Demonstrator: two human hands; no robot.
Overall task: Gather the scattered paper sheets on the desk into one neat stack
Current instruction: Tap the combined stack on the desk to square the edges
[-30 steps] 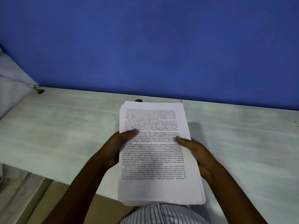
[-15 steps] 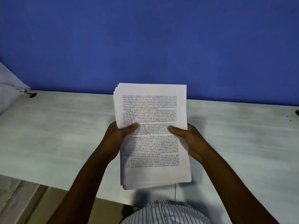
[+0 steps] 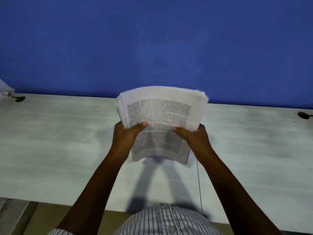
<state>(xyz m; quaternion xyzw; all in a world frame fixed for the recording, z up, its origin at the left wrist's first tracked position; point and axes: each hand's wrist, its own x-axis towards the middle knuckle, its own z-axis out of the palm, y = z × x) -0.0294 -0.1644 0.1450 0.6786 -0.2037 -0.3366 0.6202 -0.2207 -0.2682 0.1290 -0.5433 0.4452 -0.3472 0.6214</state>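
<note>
A thick stack of printed white paper sheets [image 3: 160,116] stands nearly upright over the middle of the pale desk [image 3: 59,141], its lower edge just above or on the desktop, which one I cannot tell. My left hand [image 3: 126,134] grips the stack's left side with the thumb across the front page. My right hand [image 3: 194,138] grips the right side the same way. The top of the stack is blurred and its sheet edges fan slightly at the upper left.
A blue wall [image 3: 152,44] rises right behind the desk. Small dark fittings sit at the desk's back left [image 3: 20,99] and back right [image 3: 304,115]. A seam [image 3: 198,180] runs down the desktop by my right arm. The desk's near edge is by my striped shirt [image 3: 160,221].
The stack lay flat on the desk under both hands a second ago. Both hands have lifted it, tilted it upright and carried it farther from me.
</note>
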